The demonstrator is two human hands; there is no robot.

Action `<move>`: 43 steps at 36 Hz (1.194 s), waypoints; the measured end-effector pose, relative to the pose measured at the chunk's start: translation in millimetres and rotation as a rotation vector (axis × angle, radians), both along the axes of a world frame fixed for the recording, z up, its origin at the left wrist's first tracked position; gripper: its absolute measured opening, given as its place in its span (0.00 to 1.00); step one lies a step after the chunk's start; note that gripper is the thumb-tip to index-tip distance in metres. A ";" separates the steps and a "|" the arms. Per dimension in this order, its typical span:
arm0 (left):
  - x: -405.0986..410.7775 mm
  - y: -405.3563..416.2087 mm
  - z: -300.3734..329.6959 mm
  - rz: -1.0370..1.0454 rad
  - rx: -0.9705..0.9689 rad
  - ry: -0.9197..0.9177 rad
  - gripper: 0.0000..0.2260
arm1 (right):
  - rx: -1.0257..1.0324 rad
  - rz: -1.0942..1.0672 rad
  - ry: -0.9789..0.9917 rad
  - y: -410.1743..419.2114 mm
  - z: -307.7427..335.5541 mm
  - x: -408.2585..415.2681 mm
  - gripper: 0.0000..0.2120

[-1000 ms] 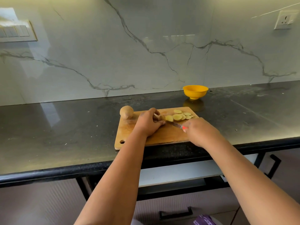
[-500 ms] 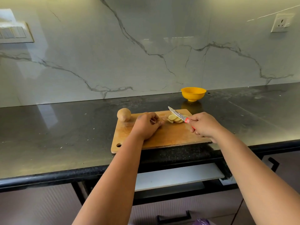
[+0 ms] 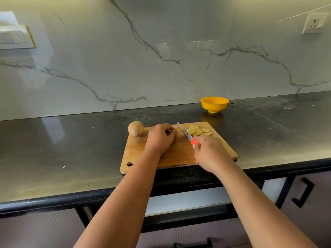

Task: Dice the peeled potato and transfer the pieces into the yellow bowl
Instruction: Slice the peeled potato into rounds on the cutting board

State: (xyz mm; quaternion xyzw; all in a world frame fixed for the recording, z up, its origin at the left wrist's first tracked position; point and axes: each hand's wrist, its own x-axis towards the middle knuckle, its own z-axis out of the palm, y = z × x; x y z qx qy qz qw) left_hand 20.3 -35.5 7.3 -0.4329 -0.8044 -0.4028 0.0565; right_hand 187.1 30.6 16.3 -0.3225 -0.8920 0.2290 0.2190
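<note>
Counter: the dark stone counter (image 3: 53, 144) carries everything; the view sits a little differently than half a second ago, but nothing on the counter appears to have shifted.
Cutting board: the wooden cutting board (image 3: 179, 154) lies at the counter's front edge, as it did before.
Yellow bowl: the yellow bowl (image 3: 214, 104) stands behind the board's far right corner, apart from it, and looks empty from here, so no pieces have been transferred.
Unpeeled potato: a whole brown potato (image 3: 135, 128) rests on the board's far left corner, untouched over the last second.
Right hand: the right hand (image 3: 209, 153) has its fingers wrapped round the red handle of the knife (image 3: 185, 133); a second ago the blade lay low on the board, and now it points up and away, its tip lifted between the two hands.
Left hand: the left hand (image 3: 160, 137) stays curled, knuckles up, on the board; whatever remains of the peeled potato would be under it, and I cannot tell whether the fingers hold anything.
Slices: round potato slices (image 3: 198, 131) lie fanned just right of the blade; these are discs, not dice, so I judge crosswise cuts are still needed.
Writing: no brand, label or legible text is visible anywhere.
</note>
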 end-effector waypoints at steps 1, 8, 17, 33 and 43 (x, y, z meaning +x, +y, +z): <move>0.5 1.6 0.5 0.001 0.005 0.005 0.08 | 0.000 -0.006 -0.010 -3.5 0.2 -0.6 0.17; -0.9 9.7 -1.4 -0.018 -0.061 -0.013 0.11 | 0.015 -0.032 -0.105 -9.7 4.9 -5.1 0.13; 1.4 15.5 2.7 0.065 -0.009 -0.121 0.10 | 0.106 -0.021 -0.010 -6.1 7.3 -16.5 0.13; -1.1 19.5 3.1 0.065 0.011 -0.186 0.07 | 0.060 -0.107 -0.097 -14.7 3.7 -43.7 0.16; -3.5 18.8 0.2 0.082 0.038 -0.210 0.06 | 0.134 -0.050 -0.434 -20.8 26.8 -45.2 0.19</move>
